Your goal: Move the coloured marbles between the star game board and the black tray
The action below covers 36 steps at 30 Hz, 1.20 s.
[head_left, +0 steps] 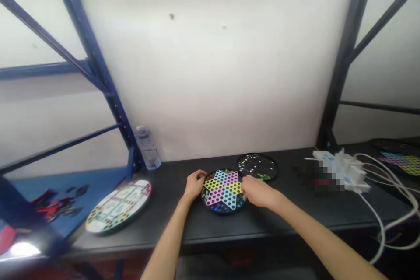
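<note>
A round Chinese checkers board [225, 189] with a pink, yellow and light-blue star lies on the black tabletop. Dark marbles show around the star near its rim. My left hand [194, 183] has its fingers curled at the board's left edge, seemingly gripping the rim. Over the right edge, my right hand [257, 190] is closed with the fingers bunched; whatever is in them is hidden. Just behind that hand is a round black tray [259, 159] with small white pieces and some green marbles.
To the left lies a white oval game board [120, 205] with a coloured border. A clear bottle [148, 148] stands against the wall by a blue rack post [98, 61]. A white power strip [343, 170] with looping cables occupies the right side.
</note>
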Tool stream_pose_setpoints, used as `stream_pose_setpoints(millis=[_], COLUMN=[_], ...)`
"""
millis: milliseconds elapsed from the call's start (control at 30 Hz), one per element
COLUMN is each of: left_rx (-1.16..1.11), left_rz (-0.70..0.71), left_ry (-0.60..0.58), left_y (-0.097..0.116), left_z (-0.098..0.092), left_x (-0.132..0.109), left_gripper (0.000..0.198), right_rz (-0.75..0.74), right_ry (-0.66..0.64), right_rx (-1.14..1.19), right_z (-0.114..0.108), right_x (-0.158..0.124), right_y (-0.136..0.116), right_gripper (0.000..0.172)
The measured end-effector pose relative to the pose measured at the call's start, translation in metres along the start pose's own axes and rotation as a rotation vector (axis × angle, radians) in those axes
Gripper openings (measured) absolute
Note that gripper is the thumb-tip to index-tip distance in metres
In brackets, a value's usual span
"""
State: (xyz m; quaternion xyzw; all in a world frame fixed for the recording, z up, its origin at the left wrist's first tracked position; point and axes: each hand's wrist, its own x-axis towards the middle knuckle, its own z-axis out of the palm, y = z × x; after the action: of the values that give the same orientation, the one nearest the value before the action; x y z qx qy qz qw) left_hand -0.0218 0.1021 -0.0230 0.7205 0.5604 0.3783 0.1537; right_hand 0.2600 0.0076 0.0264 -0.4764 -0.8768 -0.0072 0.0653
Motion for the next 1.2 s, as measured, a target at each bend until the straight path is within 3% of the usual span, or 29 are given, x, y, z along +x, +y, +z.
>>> stream_pose_setpoints(millis=[267, 367, 567, 767, 900, 1100, 1200], left_rx=[0.007, 0.007, 0.070, 0.069, 0.050, 0.065, 0.071], left_rz=[0.013, 0.019, 0.005, 0.006, 0.011, 0.025, 0.014], left_ry=[0.012, 0.020, 0.022, 0.024, 0.018, 0.024, 0.021], left_y=[-0.001, -0.001, -0.002, -0.001, 0.000, 0.000, 0.000], left_z=[0.001, 0.002, 0.003, 0.003, 0.002, 0.003, 0.004], left_x=[-0.001, -0.001, -0.002, -0.002, -0.002, -0.002, -0.002], left_gripper=[0.025, 0.022, 0.014, 0.014, 0.014, 0.014, 0.014], right_rz=[0.127, 0.224, 0.267, 0.345, 0.406, 0.509, 0.592], right_ry=[0.009, 0.010, -0.002, 0.046, 0.176, 0.291, 0.325], right_rx=[0.008, -0.010, -0.044, 0.060, 0.440, 1.576, 1.947], right_z=[0.013, 0.013, 0.008, 0.012, 0.021, 0.043, 0.049], right_x=[-0.001, 0.002, 0.009, 0.008, 0.007, 0.017, 0.024], right_y=[0.013, 0.009, 0.005, 0.020, 0.039, 0.059, 0.063], right_gripper=[0.014, 0.015, 0.018, 0.012, 0.007, 0.021, 0.017])
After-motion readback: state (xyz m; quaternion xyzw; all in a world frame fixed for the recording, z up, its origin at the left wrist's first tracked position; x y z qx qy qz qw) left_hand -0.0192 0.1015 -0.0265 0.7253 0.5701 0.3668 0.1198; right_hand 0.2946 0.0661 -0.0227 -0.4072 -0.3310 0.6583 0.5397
